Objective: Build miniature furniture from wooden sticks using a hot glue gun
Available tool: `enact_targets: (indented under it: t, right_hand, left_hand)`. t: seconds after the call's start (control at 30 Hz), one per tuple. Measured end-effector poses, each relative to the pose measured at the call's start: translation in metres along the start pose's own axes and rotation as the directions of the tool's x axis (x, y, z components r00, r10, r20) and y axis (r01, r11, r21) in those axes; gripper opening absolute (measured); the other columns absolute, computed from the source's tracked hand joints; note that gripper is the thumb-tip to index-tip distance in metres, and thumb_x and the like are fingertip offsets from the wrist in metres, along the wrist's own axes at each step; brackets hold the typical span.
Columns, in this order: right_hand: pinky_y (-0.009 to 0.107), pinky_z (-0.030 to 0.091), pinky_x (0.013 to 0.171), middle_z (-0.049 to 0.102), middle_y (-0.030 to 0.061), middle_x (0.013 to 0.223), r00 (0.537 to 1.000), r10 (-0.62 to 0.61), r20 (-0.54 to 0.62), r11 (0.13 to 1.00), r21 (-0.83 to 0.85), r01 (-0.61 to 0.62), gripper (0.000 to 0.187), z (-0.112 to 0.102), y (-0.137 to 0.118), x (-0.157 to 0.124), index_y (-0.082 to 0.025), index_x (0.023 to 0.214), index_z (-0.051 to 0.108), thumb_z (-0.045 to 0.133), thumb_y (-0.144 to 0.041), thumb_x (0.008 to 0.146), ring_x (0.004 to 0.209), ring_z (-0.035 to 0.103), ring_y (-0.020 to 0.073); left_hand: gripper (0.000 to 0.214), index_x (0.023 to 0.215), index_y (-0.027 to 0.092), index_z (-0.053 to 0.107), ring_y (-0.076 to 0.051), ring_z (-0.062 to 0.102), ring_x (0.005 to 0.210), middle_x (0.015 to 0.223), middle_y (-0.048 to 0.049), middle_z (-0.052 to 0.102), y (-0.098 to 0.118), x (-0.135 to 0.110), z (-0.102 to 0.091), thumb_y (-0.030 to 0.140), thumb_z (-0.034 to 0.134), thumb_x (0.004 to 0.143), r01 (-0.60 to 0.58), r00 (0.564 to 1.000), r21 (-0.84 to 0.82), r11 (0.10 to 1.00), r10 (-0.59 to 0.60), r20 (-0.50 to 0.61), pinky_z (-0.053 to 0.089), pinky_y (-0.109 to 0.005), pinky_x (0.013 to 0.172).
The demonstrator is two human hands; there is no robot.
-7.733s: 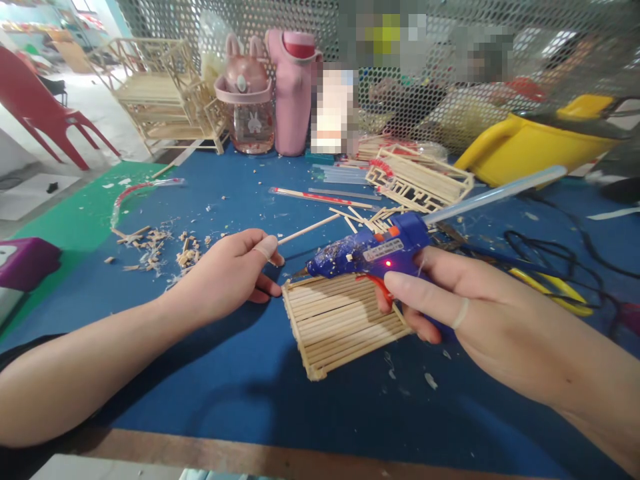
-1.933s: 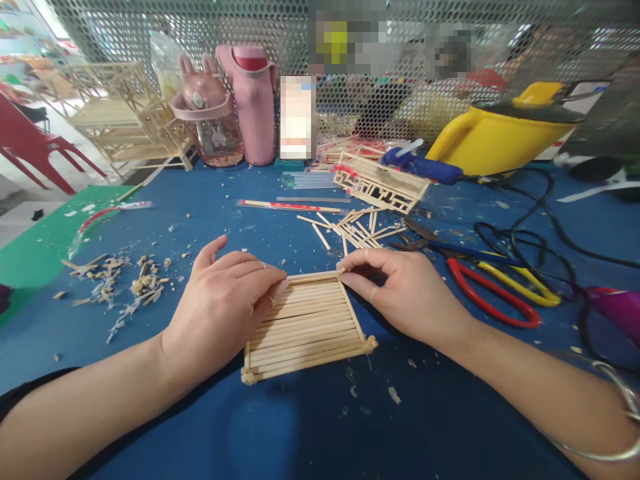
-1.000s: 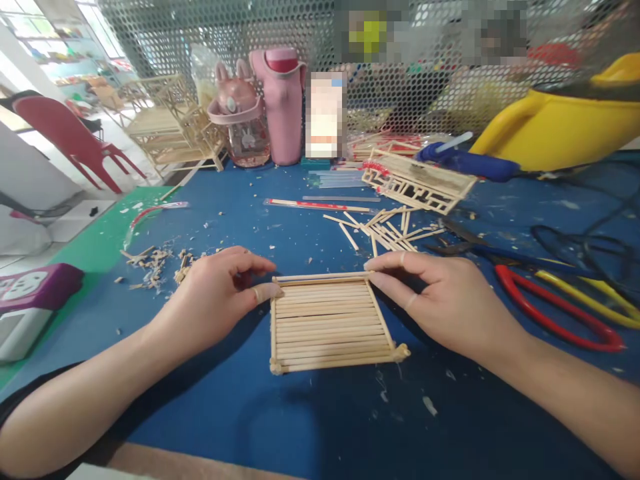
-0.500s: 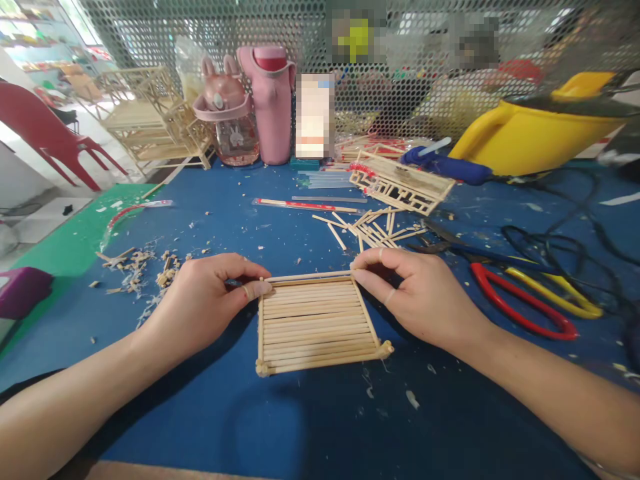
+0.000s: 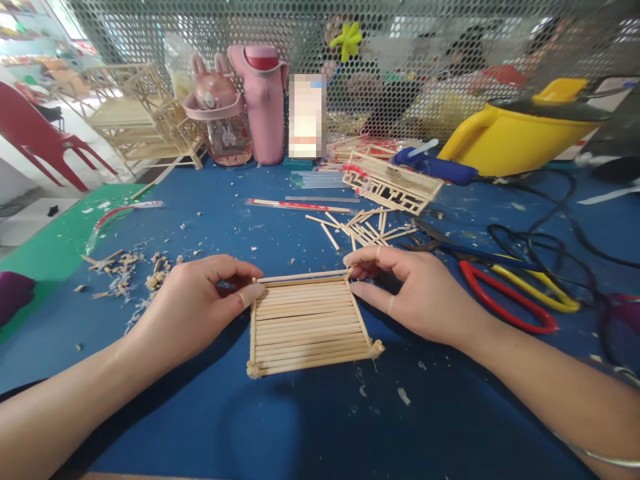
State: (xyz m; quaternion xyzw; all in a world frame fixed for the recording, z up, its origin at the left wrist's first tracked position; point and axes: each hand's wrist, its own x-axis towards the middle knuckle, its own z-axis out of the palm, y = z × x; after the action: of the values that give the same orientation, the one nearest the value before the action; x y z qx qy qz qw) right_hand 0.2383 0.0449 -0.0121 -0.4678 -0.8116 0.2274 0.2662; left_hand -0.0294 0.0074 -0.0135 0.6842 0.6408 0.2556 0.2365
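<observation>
A small panel of wooden sticks lies in front of me on the blue tabletop, its sticks side by side inside a stick frame. Along its far edge runs a single stick. My left hand grips the far left corner, thumb on top and fingers behind. At the far right corner, my right hand has its index finger and thumb around the stick's end, a small gap showing between them. Knobby stick ends stand at both near corners.
Cut sticks lie beyond the panel, scraps to the left. Red-and-yellow-handled pliers, black cord and a blue glue gun lie right. A stick frame model, pink bottle and yellow container stand behind.
My right thumb and index finger have parted slightly at the corner. The whole view has shifted a little; the panel keeps its place between my hands.
</observation>
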Motion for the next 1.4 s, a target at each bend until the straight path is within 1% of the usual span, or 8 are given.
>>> enact_targets:
  t: [0.2,0.47,0.57,0.77,0.9,1.07,1.3,1.4]
  right_hand:
    - [0.027,0.054,0.074,0.071,0.0007,0.086,0.999,-0.036,-0.035,0.999,-0.019,0.036,0.045,0.001,-0.002,-0.002,-0.022,0.119,0.055,0.054,-0.010,0.075,0.072,0.065,0.0135]
    - [0.030,0.053,0.074,0.067,0.0016,0.085,0.996,-0.077,-0.050,0.996,-0.054,0.075,0.056,0.004,0.001,-0.002,-0.022,0.127,0.045,0.052,-0.010,0.073,0.075,0.064,0.0164]
    - [0.030,0.054,0.074,0.067,0.0022,0.086,0.995,-0.085,-0.045,0.995,-0.064,0.083,0.051,0.004,0.001,-0.002,-0.023,0.124,0.049,0.053,-0.012,0.074,0.076,0.065,0.0170]
    - [0.029,0.053,0.071,0.069,0.0022,0.083,0.997,-0.055,-0.047,0.992,-0.115,0.049,0.025,0.006,-0.003,0.000,-0.022,0.106,0.064,0.056,-0.027,0.083,0.072,0.065,0.0158]
    - [0.028,0.053,0.069,0.070,0.0018,0.083,0.997,-0.062,-0.045,0.990,-0.128,0.056,0.025,0.008,-0.003,0.001,-0.023,0.106,0.065,0.057,-0.028,0.083,0.072,0.065,0.0152]
    - [0.028,0.053,0.069,0.070,0.0018,0.082,0.997,-0.066,-0.046,0.989,-0.136,0.059,0.028,0.008,-0.002,0.001,-0.023,0.108,0.064,0.059,-0.028,0.081,0.072,0.065,0.0157]
    - [0.026,0.052,0.066,0.069,0.0015,0.082,0.996,-0.080,-0.049,0.987,-0.143,0.072,0.023,0.009,-0.005,0.002,-0.023,0.104,0.065,0.055,-0.027,0.084,0.071,0.064,0.0145]
    - [0.026,0.051,0.067,0.067,0.0014,0.080,0.992,-0.108,-0.064,0.981,-0.168,0.096,0.025,0.010,-0.006,0.003,-0.022,0.106,0.065,0.057,-0.028,0.083,0.070,0.062,0.0140]
  left_hand:
    - [0.024,0.090,0.023,0.070,-0.017,0.066,0.068,0.081,-0.0006,0.072,0.000,0.000,0.000,0.042,0.064,0.076,-0.006,1.000,-0.023,1.000,0.005,-0.017,0.052,-0.030,0.065]
    - [0.044,0.119,0.026,0.059,-0.014,0.066,0.069,0.084,0.0019,0.068,0.002,-0.003,-0.005,0.034,0.066,0.076,-0.029,0.998,-0.092,0.995,0.033,0.044,0.055,-0.027,0.065]
    - [0.044,0.118,0.026,0.059,-0.014,0.066,0.069,0.085,0.0019,0.069,0.002,-0.002,-0.007,0.034,0.067,0.076,-0.049,0.998,-0.076,0.996,0.052,0.046,0.055,-0.028,0.067]
    - [0.028,0.103,0.023,0.069,-0.017,0.066,0.072,0.088,-0.0021,0.072,-0.002,0.000,-0.007,0.035,0.064,0.079,-0.064,0.997,-0.042,0.997,0.066,0.047,0.054,-0.029,0.067]
    - [0.027,0.103,0.024,0.069,-0.018,0.065,0.080,0.095,-0.0031,0.072,-0.002,0.002,-0.007,0.032,0.063,0.079,-0.075,0.995,-0.057,0.996,0.079,0.060,0.054,-0.031,0.071]
    - [0.037,0.115,0.026,0.064,-0.016,0.064,0.075,0.092,-0.0005,0.072,0.001,0.002,-0.005,0.027,0.062,0.078,-0.072,0.996,-0.105,0.992,0.077,0.049,0.053,-0.031,0.071]
    - [0.029,0.106,0.022,0.067,-0.017,0.067,0.076,0.087,-0.0008,0.073,0.000,0.002,-0.001,0.026,0.064,0.078,-0.036,0.999,-0.203,0.979,0.041,0.022,0.054,-0.030,0.074]
    - [0.035,0.113,0.023,0.063,-0.015,0.067,0.076,0.089,-0.0003,0.072,0.000,0.002,0.000,0.025,0.063,0.078,-0.037,0.999,-0.234,0.972,0.042,0.020,0.055,-0.030,0.074]
